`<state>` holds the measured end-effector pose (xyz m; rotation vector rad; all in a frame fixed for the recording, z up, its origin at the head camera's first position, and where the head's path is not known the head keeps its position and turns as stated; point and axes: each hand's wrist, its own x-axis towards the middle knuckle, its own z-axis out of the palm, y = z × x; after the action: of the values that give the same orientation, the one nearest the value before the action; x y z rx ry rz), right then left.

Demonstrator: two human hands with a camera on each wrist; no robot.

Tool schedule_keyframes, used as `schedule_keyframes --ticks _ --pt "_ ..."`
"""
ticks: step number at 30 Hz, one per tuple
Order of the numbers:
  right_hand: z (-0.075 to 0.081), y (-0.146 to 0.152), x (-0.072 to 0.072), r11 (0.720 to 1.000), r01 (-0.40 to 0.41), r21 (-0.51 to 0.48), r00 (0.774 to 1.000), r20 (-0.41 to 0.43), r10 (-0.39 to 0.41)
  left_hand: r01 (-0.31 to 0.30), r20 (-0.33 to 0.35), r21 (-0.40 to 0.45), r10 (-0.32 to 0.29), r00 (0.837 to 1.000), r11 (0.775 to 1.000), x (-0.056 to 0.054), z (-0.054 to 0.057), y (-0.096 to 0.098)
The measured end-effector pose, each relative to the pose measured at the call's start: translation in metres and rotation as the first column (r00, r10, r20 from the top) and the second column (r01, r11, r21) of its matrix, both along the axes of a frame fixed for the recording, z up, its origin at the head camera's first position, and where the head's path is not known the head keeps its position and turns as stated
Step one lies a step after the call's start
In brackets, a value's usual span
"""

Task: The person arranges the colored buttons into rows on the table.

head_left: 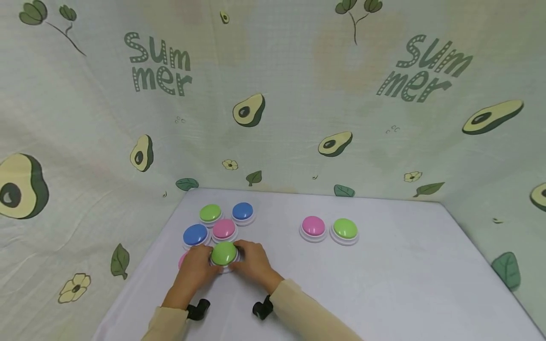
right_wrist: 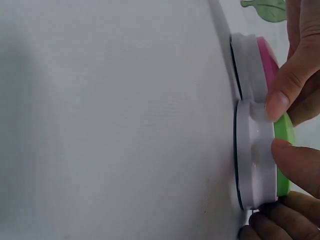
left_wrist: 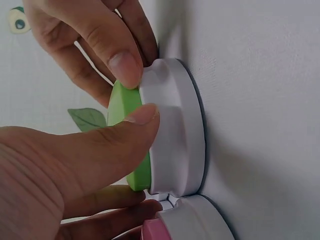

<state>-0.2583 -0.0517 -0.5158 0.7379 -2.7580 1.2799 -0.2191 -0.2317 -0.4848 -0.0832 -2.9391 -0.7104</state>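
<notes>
green button [head_left: 223,254]: domed cap, white stepped base; left hand [head_left: 194,269], right hand [head_left: 255,264] pinch it. only head view shows 2 blue buttons [head_left: 242,211].

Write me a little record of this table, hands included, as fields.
left hand: grips the near green button
right hand: grips the same button, opposite side
rest of cluster: far green button, far blue button, near blue button, middle pink button, partly hidden pink button
separate pair: right pink button, right green button
surface: white table
backdrop: avocado-print cloth
</notes>
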Motion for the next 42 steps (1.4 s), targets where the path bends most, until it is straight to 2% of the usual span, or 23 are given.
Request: schedule_keyframes --ticks 11,19,27,36,42 --pt "0.006 -0.006 0.001 1.000 -0.009 0.003 1.000 0.023 0.009 0.007 0.028 -0.015 -0.007 1.000 1.000 -0.003 -0.002 -0.003" --pt "0.001 -0.002 0.000 0.999 0.003 -0.041 1.000 0.027 -0.002 0.023 -0.050 0.017 -0.022 0.999 1.000 0.002 -0.005 -0.001" --pt "-0.004 0.007 0.001 0.993 -0.001 -0.118 1.000 0.024 0.004 0.017 -0.052 0.022 -0.016 0.999 1.000 0.003 -0.007 0.004" --pt "-0.008 0.026 0.004 0.978 0.015 -0.207 0.997 0.083 0.002 0.003 -0.071 0.040 0.000 0.997 0.999 0.006 -0.009 0.027" --pt "-0.007 0.047 0.006 0.970 0.040 -0.240 0.995 0.093 -0.018 0.002 -0.091 0.095 0.007 0.996 0.995 0.006 -0.008 0.046"
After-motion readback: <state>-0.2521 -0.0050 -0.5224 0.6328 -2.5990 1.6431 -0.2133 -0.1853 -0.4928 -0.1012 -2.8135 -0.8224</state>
